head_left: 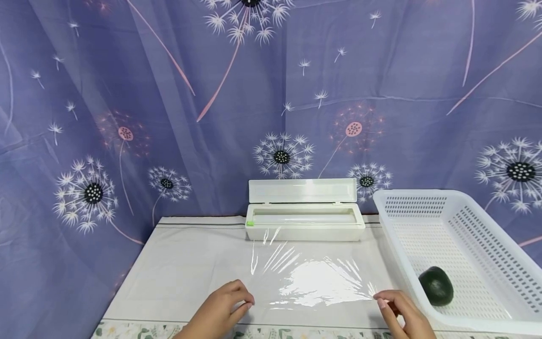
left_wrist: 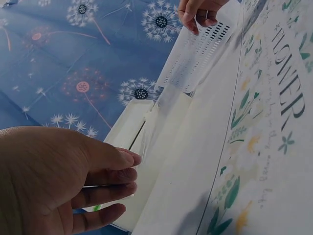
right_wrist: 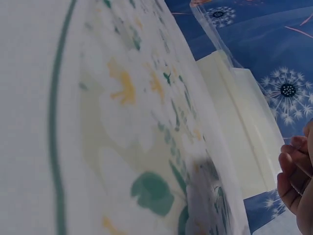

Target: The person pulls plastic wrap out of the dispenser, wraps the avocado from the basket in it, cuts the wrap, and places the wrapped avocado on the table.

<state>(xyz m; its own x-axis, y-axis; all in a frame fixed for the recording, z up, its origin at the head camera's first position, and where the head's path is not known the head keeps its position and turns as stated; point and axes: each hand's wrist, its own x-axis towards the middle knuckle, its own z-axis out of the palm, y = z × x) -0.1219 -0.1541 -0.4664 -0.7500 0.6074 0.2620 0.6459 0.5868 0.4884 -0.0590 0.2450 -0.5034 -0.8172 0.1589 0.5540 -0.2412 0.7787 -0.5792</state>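
A sheet of clear cling film stretches from a white dispenser box toward the front of the table, shining and creased. My left hand pinches its front left corner between thumb and forefinger. At the front right corner, my right hand pinches the film with thumb and fingertips. The box's lid stands raised at the back, and the film roll shows inside. In the left wrist view the film runs between the box and both hands.
To the right stands a white perforated plastic basket with a dark green, rounded fruit or vegetable in it. A pale cloth with a floral border covers the table. Behind hangs a purple-blue dandelion curtain.
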